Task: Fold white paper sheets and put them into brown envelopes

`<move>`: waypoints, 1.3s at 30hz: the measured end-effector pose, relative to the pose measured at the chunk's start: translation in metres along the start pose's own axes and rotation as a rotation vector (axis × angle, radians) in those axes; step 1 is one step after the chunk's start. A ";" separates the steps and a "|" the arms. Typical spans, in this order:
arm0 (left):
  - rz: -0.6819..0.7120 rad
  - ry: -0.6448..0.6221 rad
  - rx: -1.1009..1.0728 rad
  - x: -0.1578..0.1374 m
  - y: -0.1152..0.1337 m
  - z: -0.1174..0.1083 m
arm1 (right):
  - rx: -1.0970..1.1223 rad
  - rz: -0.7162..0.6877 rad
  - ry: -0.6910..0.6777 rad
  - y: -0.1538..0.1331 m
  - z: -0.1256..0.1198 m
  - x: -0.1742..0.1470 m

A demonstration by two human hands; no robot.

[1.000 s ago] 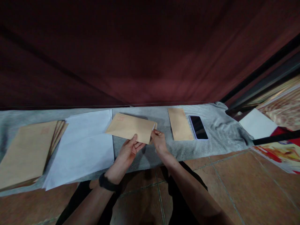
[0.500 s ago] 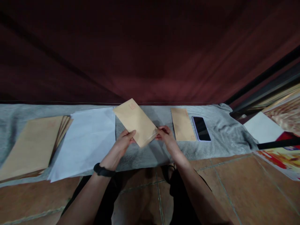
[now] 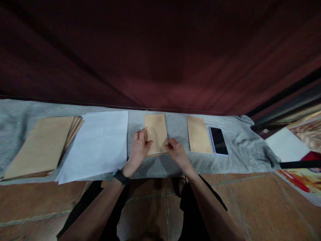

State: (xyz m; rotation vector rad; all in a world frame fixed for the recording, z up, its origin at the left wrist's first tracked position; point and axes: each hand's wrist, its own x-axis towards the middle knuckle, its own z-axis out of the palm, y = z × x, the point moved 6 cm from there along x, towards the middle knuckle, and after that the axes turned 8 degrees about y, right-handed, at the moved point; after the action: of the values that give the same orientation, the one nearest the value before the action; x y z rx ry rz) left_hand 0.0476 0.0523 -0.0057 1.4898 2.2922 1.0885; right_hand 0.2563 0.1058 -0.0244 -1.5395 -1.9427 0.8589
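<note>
A tan envelope [image 3: 155, 130] with a small red mark near its far right corner lies on the grey cloth in front of me, its far end straight ahead. A thin pale strip shows along its near end. My left hand [image 3: 138, 148] rests at its left side, thumb and fingers spread apart against the edge. At the near right corner, my right hand [image 3: 177, 153] has its thumb and curled fingers closed on the envelope's edge. Further right lies a second tan envelope [image 3: 199, 135], which neither hand touches.
White paper sheets [image 3: 100, 144] lie left of my hands, beside a fanned stack of larger brown envelopes [image 3: 41, 147]. A phone [image 3: 219, 140] lies right of the second envelope. Grey cloth [image 3: 247, 147] covers the bench against a dark red curtain [image 3: 160, 67]. Printed sheets [image 3: 298, 179] stand at far right.
The envelope was held raised and tilted to the left; now it has been lowered and turned straight on the cloth. My left hand has loosened from its grip to spread fingers.
</note>
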 end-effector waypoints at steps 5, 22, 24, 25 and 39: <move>0.346 -0.220 0.208 -0.025 0.018 0.015 | -0.238 -0.112 0.013 -0.014 -0.006 -0.007; 0.453 -0.287 0.116 -0.034 0.016 0.003 | -0.205 -0.494 -0.143 -0.027 -0.006 -0.011; 0.422 -0.259 0.114 -0.033 0.016 0.004 | -0.241 -0.476 -0.098 -0.028 -0.004 -0.010; 0.414 -0.246 0.116 -0.034 0.016 0.005 | -0.255 -0.473 -0.072 -0.030 -0.003 -0.012; 0.414 -0.152 0.415 -0.052 -0.003 0.021 | -0.438 -0.667 -0.059 -0.041 0.042 -0.065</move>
State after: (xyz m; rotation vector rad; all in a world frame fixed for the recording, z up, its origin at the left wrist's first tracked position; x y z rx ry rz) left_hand 0.0812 0.0169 -0.0336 2.1929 2.2509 0.5601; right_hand 0.2138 0.0294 -0.0231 -0.9390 -2.5712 0.2016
